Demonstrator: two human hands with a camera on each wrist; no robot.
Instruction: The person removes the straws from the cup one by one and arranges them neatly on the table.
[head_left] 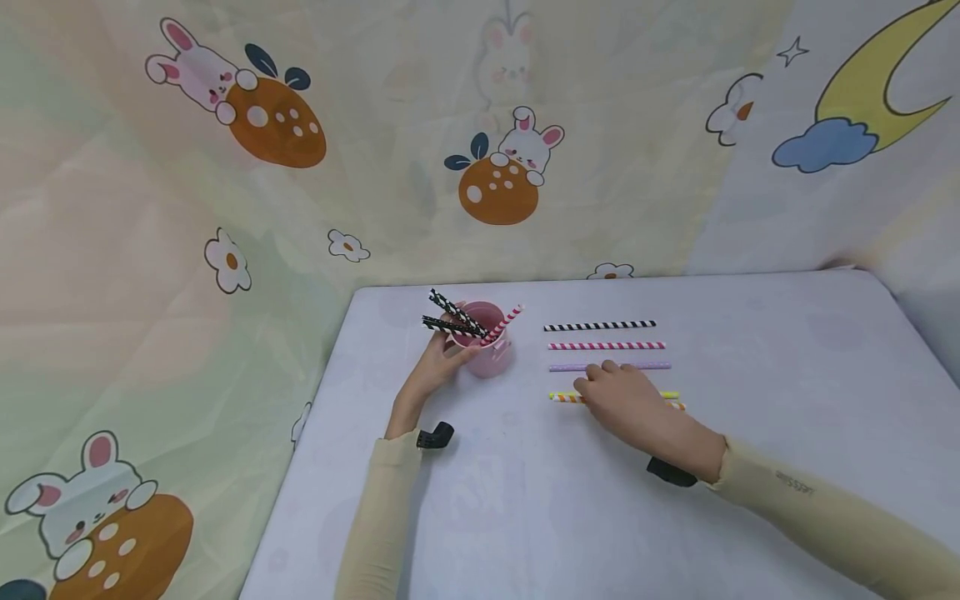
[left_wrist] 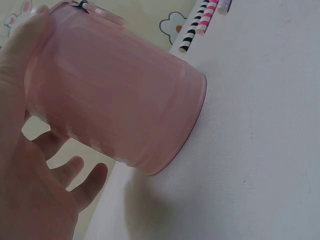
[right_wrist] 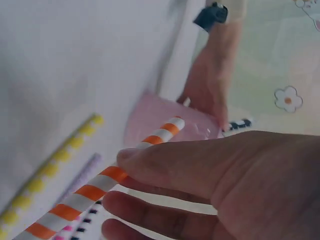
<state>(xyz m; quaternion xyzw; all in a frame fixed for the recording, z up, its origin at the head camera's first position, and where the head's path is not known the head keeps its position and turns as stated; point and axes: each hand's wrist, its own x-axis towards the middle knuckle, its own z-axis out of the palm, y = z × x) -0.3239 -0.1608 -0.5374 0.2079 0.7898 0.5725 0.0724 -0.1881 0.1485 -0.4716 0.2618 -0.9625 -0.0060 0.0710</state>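
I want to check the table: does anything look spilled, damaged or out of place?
Nothing looks spilled or damaged. Only the orange-striped straw is slightly askew beside the yellow straw, but the right hand pinches it, which likely explains this.
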